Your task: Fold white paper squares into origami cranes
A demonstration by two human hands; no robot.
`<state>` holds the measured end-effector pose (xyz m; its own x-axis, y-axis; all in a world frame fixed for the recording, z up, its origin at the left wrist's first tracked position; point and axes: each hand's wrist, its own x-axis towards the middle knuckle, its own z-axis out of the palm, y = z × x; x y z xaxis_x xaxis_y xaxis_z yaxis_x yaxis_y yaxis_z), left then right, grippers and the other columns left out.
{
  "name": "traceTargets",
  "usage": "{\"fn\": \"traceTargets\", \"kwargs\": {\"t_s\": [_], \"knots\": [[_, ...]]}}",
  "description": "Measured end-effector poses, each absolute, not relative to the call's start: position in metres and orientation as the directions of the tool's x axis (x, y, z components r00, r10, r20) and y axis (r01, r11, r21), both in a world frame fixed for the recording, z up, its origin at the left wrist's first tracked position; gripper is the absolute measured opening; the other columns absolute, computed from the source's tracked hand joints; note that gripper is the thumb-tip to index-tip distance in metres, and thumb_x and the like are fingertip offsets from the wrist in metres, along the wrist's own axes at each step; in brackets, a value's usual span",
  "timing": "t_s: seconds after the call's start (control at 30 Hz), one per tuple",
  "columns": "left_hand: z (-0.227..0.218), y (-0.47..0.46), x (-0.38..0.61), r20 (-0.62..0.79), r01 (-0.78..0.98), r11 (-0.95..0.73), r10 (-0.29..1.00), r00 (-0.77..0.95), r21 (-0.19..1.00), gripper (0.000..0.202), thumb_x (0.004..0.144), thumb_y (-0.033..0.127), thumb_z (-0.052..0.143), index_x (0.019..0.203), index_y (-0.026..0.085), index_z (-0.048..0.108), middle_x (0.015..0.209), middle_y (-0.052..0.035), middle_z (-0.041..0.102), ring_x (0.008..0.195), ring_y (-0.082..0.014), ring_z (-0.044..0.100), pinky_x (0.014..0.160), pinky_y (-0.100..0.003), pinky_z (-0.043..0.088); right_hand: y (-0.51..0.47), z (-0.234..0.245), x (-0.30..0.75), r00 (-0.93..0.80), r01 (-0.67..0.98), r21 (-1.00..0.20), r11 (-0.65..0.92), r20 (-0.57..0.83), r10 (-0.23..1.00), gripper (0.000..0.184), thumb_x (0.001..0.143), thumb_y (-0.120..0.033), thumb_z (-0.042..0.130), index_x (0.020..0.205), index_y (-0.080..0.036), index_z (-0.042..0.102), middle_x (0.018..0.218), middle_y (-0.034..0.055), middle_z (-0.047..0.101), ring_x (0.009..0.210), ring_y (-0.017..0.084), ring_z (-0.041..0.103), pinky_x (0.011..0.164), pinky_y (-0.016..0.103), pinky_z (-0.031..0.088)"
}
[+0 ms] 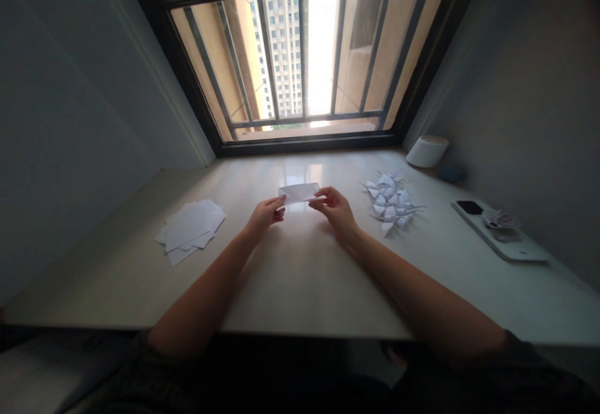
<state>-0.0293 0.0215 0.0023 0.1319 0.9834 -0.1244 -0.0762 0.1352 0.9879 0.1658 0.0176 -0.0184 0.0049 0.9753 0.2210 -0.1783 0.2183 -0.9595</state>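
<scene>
A folded piece of white paper is held just above the pale table, in front of the window. My left hand pinches its left end, fingers closed on the paper. My right hand pinches the right end in the same way. Both forearms reach in from the near edge of the table.
A loose stack of white paper sheets lies to the left. A pile of several folded white paper figures lies to the right. Further right are a white roll, a phone and a small dark object. Grey walls close both sides.
</scene>
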Motion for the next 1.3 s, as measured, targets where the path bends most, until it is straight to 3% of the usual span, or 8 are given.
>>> {"fn": "traceTargets", "kwargs": {"t_s": [0.1,0.17,0.3,0.47,0.63,0.87,1.1,1.3], "knots": [[0.002,0.022,-0.029,-0.138,-0.08,0.15,0.98,0.143,0.985,0.052,0.068,0.065,0.067,0.075,0.014,0.066,0.067,-0.0061,0.062,0.058,-0.013,0.056,0.058,-0.026,0.044,0.016,-0.018,0.165,0.009,-0.17,-0.961,0.218,0.219,0.976,0.037,0.059,-0.049,0.079,0.077,-0.02,0.065,0.073,0.0002,0.067,0.07,0.016,0.062,0.07,0.031,0.049],[0.003,0.021,-0.027,-0.122,-0.123,0.14,0.983,0.139,0.983,0.066,0.071,0.073,0.056,0.101,0.015,0.067,0.087,-0.0121,0.069,0.073,-0.0195,0.066,0.067,-0.029,0.049,0.015,-0.018,0.164,0.045,-0.148,-0.968,0.205,0.2,0.979,0.035,0.061,-0.051,0.077,0.069,-0.019,0.066,0.068,0.0004,0.065,0.066,0.015,0.059,0.067,0.03,0.048],[0.005,0.016,-0.025,0.055,-0.173,-0.036,0.993,0.103,0.984,0.095,0.069,0.072,0.06,0.147,0.028,0.027,0.108,-0.01,0.068,0.086,-0.0235,0.07,0.077,-0.033,0.052,0.016,-0.02,0.164,0.121,-0.135,-0.974,0.184,0.168,0.978,0.038,0.06,-0.054,0.077,0.059,-0.019,0.061,0.059,-0.001,0.06,0.061,0.014,0.055,0.061,0.029,0.046],[0.009,0.012,-0.025,0.178,-0.161,-0.154,0.973,0.149,0.975,0.09,0.063,0.068,0.068,0.137,0.021,0.045,0.107,-0.0109,0.069,0.096,-0.0226,0.066,0.085,-0.033,0.051,0.014,-0.017,0.165,0.193,-0.134,-0.973,0.188,0.161,0.968,0.041,0.059,-0.054,0.078,0.054,-0.019,0.057,0.055,-0.0026,0.056,0.058,0.013,0.053,0.057,0.027,0.044],[0.012,0.009,-0.02,0.146,-0.159,-0.13,0.984,0.098,0.979,0.081,0.063,0.044,0.081,0.133,0.02,0.048,0.106,-0.0102,0.069,0.093,-0.0199,0.065,0.085,-0.032,0.049,0.01,-0.014,0.161,0.141,-0.142,-0.972,0.19,0.17,0.975,0.038,0.057,-0.05,0.08,0.057,-0.02,0.059,0.059,-0.0019,0.06,0.058,0.014,0.055,0.056,0.027,0.043],[0.007,0.007,-0.015,0.226,-0.113,-0.227,0.974,-0.022,0.967,0.061,0.067,0.038,0.079,0.121,0.018,0.058,0.083,-0.0029,0.069,0.075,-0.0153,0.064,0.074,-0.029,0.05,0.005,-0.012,0.153,0.076,-0.258,-0.94,0.222,0.209,0.975,0.04,0.058,-0.047,0.08,0.078,-0.023,0.056,0.079,0.0022,0.072,0.076,0.02,0.067,0.072,0.034,0.052],[0.0,0.009,-0.015,0.254,-0.046,-0.254,0.967,-0.009,0.966,0.044,0.07,0.039,0.076,0.108,0.018,0.067,0.091,-0.0052,0.071,0.076,-0.0167,0.065,0.069,-0.028,0.051,0.005,-0.012,0.155,0.093,-0.3,-0.928,0.221,0.202,0.975,0.058,0.058,-0.04,0.082,0.104,-0.026,0.05,0.077,-0.0003,0.073,0.071,0.018,0.067,0.069,0.031,0.051],[-0.002,0.006,-0.017,0.365,0.312,-0.354,0.931,0.023,0.882,0.039,0.077,0.042,0.07,0.111,0.024,0.069,0.096,-0.0063,0.073,0.081,-0.0191,0.067,0.073,-0.029,0.052,0.008,-0.014,0.156,0.074,-0.278,-0.926,0.255,0.244,0.967,0.053,0.063,-0.04,0.079,0.109,-0.023,0.059,0.079,0.001,0.072,0.072,0.017,0.065,0.068,0.03,0.049]]}}
